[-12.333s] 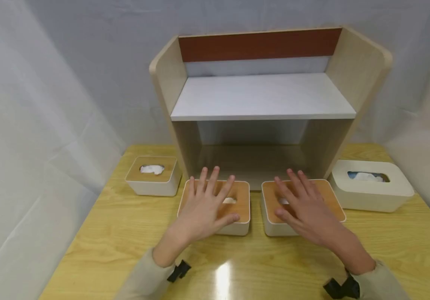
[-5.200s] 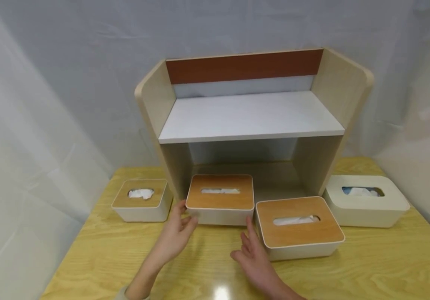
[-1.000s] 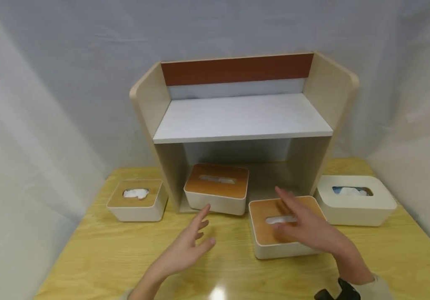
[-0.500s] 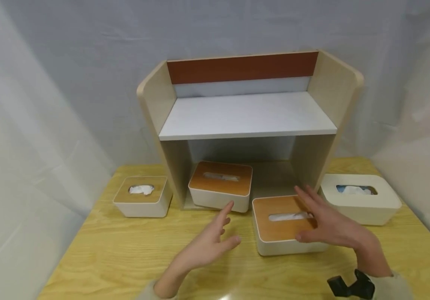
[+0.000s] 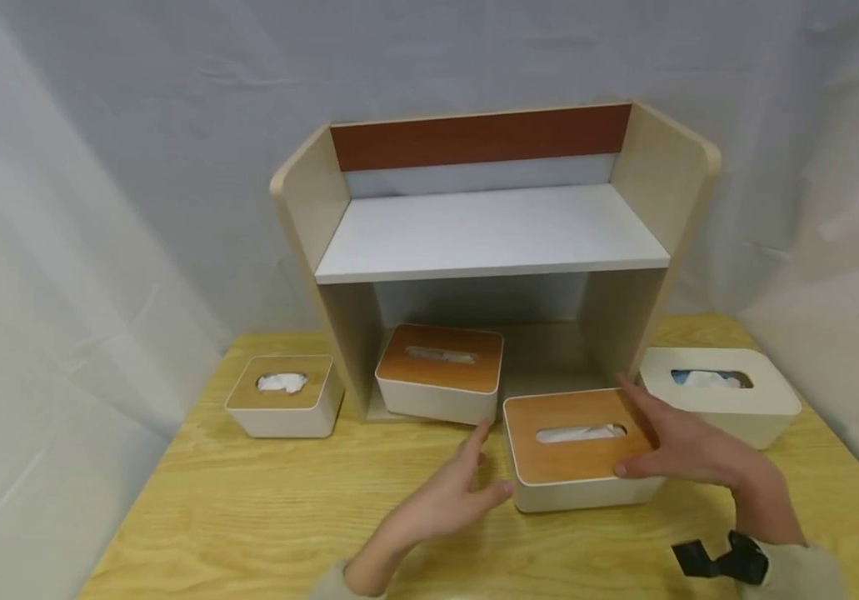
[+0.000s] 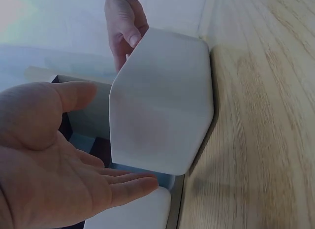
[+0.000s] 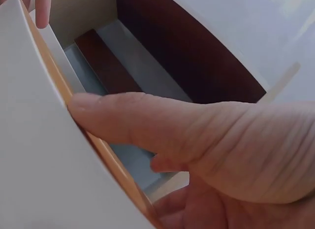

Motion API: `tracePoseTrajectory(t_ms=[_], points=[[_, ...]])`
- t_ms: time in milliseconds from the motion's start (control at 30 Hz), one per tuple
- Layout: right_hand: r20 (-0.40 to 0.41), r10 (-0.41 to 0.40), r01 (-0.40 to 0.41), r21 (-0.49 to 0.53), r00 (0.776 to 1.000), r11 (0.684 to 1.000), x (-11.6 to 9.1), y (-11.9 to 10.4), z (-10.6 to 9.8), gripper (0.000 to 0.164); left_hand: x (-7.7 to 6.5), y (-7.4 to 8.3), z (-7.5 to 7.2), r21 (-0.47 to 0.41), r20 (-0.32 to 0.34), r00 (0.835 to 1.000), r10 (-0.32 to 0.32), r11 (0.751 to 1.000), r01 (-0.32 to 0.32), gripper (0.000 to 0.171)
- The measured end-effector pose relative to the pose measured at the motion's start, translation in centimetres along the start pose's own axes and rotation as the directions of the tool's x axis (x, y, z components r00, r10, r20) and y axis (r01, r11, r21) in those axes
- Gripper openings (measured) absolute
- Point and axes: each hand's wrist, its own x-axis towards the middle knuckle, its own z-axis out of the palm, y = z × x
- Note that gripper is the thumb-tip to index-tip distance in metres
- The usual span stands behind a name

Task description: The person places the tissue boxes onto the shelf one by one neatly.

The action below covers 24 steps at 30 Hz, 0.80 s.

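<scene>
Two hands at a wood-lidded tissue box. The front box (image 5: 564,458), pale-walled with an orange wooden lid, stands upright on the counter (image 5: 249,517), before the right part of the shelf unit (image 5: 489,233). The left hand (image 5: 440,504) lies just beside the left end of this box; its grip is spread, with fingers extended and thumb apart, and holds nothing. The right hand (image 5: 691,442) spans the right end, its grip wide: the thumb tip lies at the near edge of the lid, and the forefinger reaches toward the far right corner. The right wrist view shows the thumb at the rim, the other fingers partly hidden beyond it; how firmly they bear on the box cannot be told.

The second box (image 5: 440,383), of like form, sits askew in the left part of the lower compartment, its near right corner reaching about to the front edge. A small box (image 5: 282,408) stands on the counter left of the unit, and a cream box (image 5: 729,400) stands to the right. White tissue shows in both slots. A black clip (image 5: 721,560) is worn at the right wrist, by the sleeve (image 5: 796,571).
</scene>
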Motion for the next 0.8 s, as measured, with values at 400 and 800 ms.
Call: tracePoseTrajectory(t_ms=[400,800], points=[[0.079,0.031,-0.035,0.054,0.996,0.998,-0.1,1.7,-0.4,0.113,0.6,0.0,1.3,-0.03,0.026,0.998,0.051,0.998,-0.05,0.083],[0.045,0.023,-0.021,-0.043,0.999,0.999,-0.1,1.8,-0.9,0.112,0.7,0.5,1.8,-0.06,0.011,0.999,0.031,0.998,-0.03,0.084]])
